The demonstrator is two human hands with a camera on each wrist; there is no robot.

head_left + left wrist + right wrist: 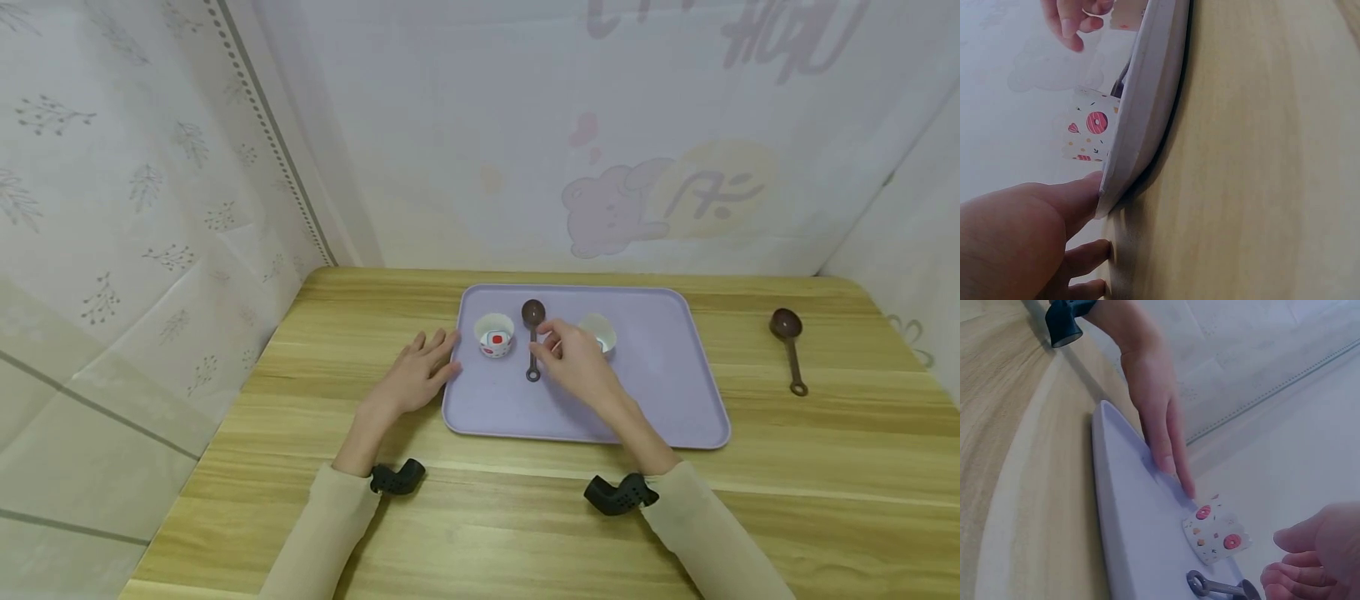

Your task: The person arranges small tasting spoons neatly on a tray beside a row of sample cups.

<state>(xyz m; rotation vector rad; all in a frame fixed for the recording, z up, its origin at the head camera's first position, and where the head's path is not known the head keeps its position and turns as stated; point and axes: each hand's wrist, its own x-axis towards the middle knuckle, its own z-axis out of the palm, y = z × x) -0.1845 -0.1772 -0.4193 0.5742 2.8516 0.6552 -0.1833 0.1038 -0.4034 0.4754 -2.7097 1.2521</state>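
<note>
My left hand (408, 373) rests at the left rim of a lilac tray (517, 417), its thumb on the rim and its fingers spread. Over the tray, my right hand (579, 358) hovers beside a brown measuring scoop (533, 350), thumb and fingers apart with nothing between them. The scoop lies with its bowl toward the back and its ringed handle toward me. To its left stands a patterned paper baking cup (1215, 532) with a small red and white piece (497, 339) inside. A second baking cup (600, 327) is partly hidden behind my right hand.
Off the tray to the right, another brown measuring scoop (787, 333) lies on the wooden table (495, 533). A pale printed cloth (450, 167) hangs behind the table's back edge, with more cloth at both sides.
</note>
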